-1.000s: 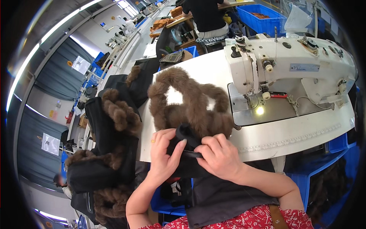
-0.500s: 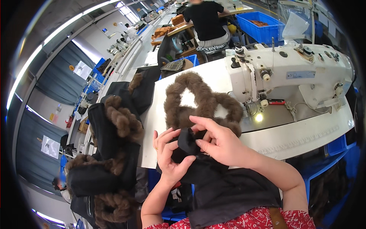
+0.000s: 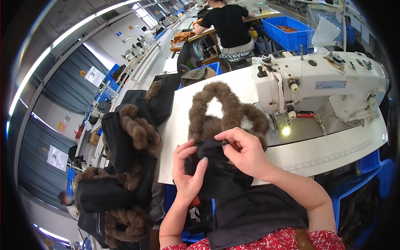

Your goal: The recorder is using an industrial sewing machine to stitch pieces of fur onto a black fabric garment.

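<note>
A black fabric piece (image 3: 212, 152) lies at the front edge of the sewing table, with brown fur trim (image 3: 214, 98) looping away from it onto the white top. Thumb and fingers of my right hand (image 3: 246, 152) pinch the cloth's upper edge beside a small metal zipper part. My left hand (image 3: 186, 171) rests at the cloth's left side, thumb and fingers apart, fingertips touching the fabric. A sewing machine (image 3: 321, 81) stands to the right of the fur, its needle area near the fur's right loop. Dark cloth (image 3: 258, 216) covers my lap.
Black garment pieces with brown fur (image 3: 137, 137) are heaped left of the table. A red-handled tool (image 3: 304, 114) and a cord lie under the machine arm. Blue bins (image 3: 287, 33) stand beyond and at lower right. Another person (image 3: 227, 27) sits at a far table.
The folded black cloth edge between my hands has been flattened out, and a zipper part now shows. My left fingers have spread away from it. The whole view has shifted slightly.
</note>
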